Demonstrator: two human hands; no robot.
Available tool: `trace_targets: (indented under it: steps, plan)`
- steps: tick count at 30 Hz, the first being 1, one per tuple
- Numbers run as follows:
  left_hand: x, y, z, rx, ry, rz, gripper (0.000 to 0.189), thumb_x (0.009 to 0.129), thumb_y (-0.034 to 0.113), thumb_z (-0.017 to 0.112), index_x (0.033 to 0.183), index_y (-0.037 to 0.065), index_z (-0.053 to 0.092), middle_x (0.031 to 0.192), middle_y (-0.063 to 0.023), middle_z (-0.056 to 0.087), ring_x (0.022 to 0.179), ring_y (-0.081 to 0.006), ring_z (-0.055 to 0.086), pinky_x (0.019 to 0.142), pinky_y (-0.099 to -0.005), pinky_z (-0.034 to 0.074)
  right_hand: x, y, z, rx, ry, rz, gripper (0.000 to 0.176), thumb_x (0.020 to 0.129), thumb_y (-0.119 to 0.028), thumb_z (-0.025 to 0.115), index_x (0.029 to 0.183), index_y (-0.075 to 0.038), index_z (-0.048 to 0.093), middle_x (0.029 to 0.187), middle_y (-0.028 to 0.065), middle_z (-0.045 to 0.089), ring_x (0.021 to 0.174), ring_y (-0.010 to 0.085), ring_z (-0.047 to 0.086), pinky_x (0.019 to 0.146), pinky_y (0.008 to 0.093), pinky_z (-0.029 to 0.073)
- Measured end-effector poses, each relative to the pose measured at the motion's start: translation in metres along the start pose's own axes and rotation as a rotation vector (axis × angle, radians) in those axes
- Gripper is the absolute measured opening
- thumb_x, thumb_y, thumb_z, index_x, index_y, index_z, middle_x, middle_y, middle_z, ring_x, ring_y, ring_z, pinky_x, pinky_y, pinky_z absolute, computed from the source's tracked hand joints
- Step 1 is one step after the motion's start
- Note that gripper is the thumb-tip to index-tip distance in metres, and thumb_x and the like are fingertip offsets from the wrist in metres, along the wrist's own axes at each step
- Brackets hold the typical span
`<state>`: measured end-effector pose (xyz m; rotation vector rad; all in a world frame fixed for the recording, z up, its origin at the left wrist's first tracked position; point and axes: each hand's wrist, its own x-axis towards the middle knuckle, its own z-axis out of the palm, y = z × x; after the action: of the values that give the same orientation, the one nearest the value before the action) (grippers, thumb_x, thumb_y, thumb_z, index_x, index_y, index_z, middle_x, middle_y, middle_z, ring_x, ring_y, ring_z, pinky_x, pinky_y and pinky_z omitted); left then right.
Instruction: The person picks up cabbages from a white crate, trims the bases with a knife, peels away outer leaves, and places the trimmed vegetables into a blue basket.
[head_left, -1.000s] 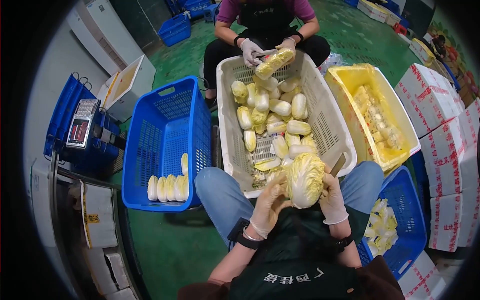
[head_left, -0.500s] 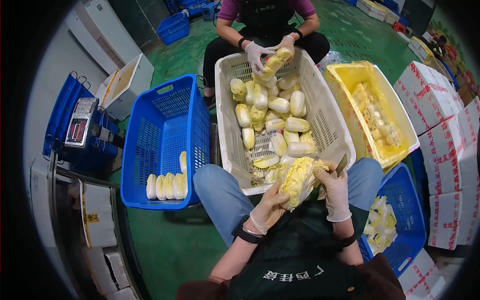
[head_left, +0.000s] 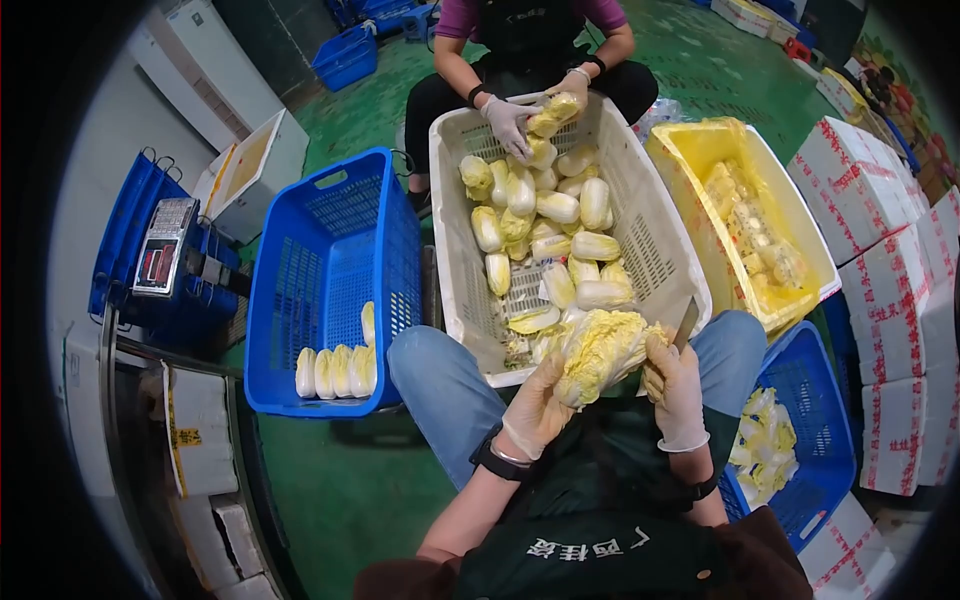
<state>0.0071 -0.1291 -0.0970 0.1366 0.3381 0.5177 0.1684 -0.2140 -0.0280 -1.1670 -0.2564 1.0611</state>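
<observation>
A napa cabbage [head_left: 605, 355] with crinkled yellow leaves is held over the near end of a white crate [head_left: 455, 330]. My gloved left hand [head_left: 535, 408] is closed around its lower left side. At the cabbage's right end, my gloved right hand [head_left: 676, 392] touches the leaves with its fingertips. That hand also grips a knife [head_left: 687, 324], whose blade points up; its handle is hidden in the glove. Inside the crate lie several trimmed cabbages [head_left: 558, 208] and some loose leaves.
Left of the crate, a blue basket [head_left: 270, 290] holds a row of trimmed cabbages [head_left: 340, 372]. On the right are a yellow-lined foam box [head_left: 690, 190] and a blue bin [head_left: 830, 420] with leaves. Across the crate, a co-worker's gloved hands [head_left: 510, 122] hold another cabbage.
The cabbage in my hands has shifted slightly right and turned a little. My right hand has moved slightly right and down with the knife. The co-worker's cabbage has tilted.
</observation>
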Motion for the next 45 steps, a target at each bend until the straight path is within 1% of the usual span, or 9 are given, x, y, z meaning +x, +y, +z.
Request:
trace_targets:
  steps: [11,13,15,19,20,23,31,35,45]
  plan:
    - [0.021,0.008,0.001,-0.851,0.107,-0.124,0.061,0.087,0.031,0.067,0.137,0.01,0.041,0.136,-0.0123,0.047,0.126,-0.0307,0.043,0.104,-0.0495,0.04,-0.023,-0.028,-0.006,0.283,0.341,-0.516,0.017,0.098,-0.025,0.052,0.101,-0.008,0.054,0.075,-0.0024,0.052,0.059,0.008,0.051,0.048,0.0188,0.037]
    - [0.018,0.015,0.003,-0.533,0.18,0.183,0.06,0.083,0.029,0.072,0.133,0.009,0.045,0.131,-0.0107,0.049,0.123,-0.0296,0.045,0.104,-0.0501,0.041,-0.03,-0.069,-0.053,0.4,-0.42,-0.489,0.025,0.099,-0.029,0.05,0.109,-0.007,0.055,0.086,-0.0005,0.058,0.077,0.0118,0.058,0.065,0.0225,0.045]
    - [0.01,0.023,0.01,-0.546,0.154,0.191,0.055,0.084,0.023,0.071,0.131,0.009,0.046,0.13,-0.0102,0.05,0.121,-0.0301,0.046,0.104,-0.0502,0.041,-0.045,-0.086,-0.096,0.057,0.406,-0.621,0.023,0.098,-0.026,0.051,0.108,-0.006,0.057,0.09,0.0027,0.061,0.082,0.0121,0.058,0.074,0.0256,0.046]
    - [0.002,0.027,0.016,-0.383,0.179,0.244,0.053,0.085,0.014,0.069,0.132,0.008,0.046,0.131,-0.0103,0.051,0.122,-0.0301,0.048,0.105,-0.0513,0.04,-0.07,-0.144,-0.173,-1.291,0.646,-0.487,0.017,0.093,-0.017,0.057,0.099,-0.002,0.06,0.084,0.0064,0.061,0.077,0.0163,0.058,0.07,0.0288,0.046]
    - [0.002,0.026,0.017,-0.275,0.206,0.27,0.053,0.084,0.011,0.068,0.132,0.008,0.045,0.132,-0.0107,0.051,0.123,-0.0303,0.048,0.106,-0.0516,0.039,-0.074,-0.149,-0.175,-1.624,0.886,-0.085,0.023,0.09,-0.016,0.06,0.109,-0.002,0.06,0.089,0.007,0.064,0.083,0.0157,0.059,0.073,0.029,0.046]
    - [0.006,0.024,0.02,-0.177,0.188,0.302,0.057,0.084,0.011,0.069,0.134,0.007,0.043,0.135,-0.0109,0.049,0.126,-0.0295,0.046,0.107,-0.0522,0.039,-0.07,-0.12,-0.182,-1.315,0.921,-0.364,0.028,0.09,-0.016,0.061,0.115,-0.002,0.061,0.097,0.0076,0.066,0.09,0.0134,0.06,0.079,0.0275,0.047]
    - [-0.015,0.021,0.038,-0.194,0.04,0.176,0.058,0.085,0.012,0.066,0.137,0.006,0.04,0.135,-0.011,0.049,0.126,-0.0285,0.046,0.106,-0.0479,0.04,-0.014,-0.029,0.031,-0.495,-0.183,-0.249,0.036,0.084,-0.008,0.069,0.119,-0.004,0.061,0.098,0.001,0.061,0.082,0.0082,0.057,0.072,0.0223,0.048]
    - [-0.028,0.027,0.036,-0.154,0.042,0.202,0.055,0.086,0.014,0.067,0.135,0.006,0.043,0.128,-0.0089,0.054,0.12,-0.0244,0.052,0.1,-0.0437,0.043,-0.001,0.005,0.055,-0.829,-0.268,-0.463,0.018,0.083,-0.009,0.069,0.097,-0.002,0.061,0.087,0.0012,0.059,0.076,0.0103,0.053,0.065,0.0249,0.044]
    - [-0.046,0.083,0.061,-0.507,-0.029,0.266,0.07,0.076,0.038,0.076,0.132,0.008,0.047,0.124,-0.0127,0.056,0.119,-0.0308,0.051,0.108,-0.0477,0.038,0.009,-0.009,0.042,0.129,-0.474,-0.307,0.019,0.086,-0.019,0.068,0.086,-0.005,0.056,0.072,0.0009,0.051,0.057,0.0067,0.044,0.047,0.0189,0.032]
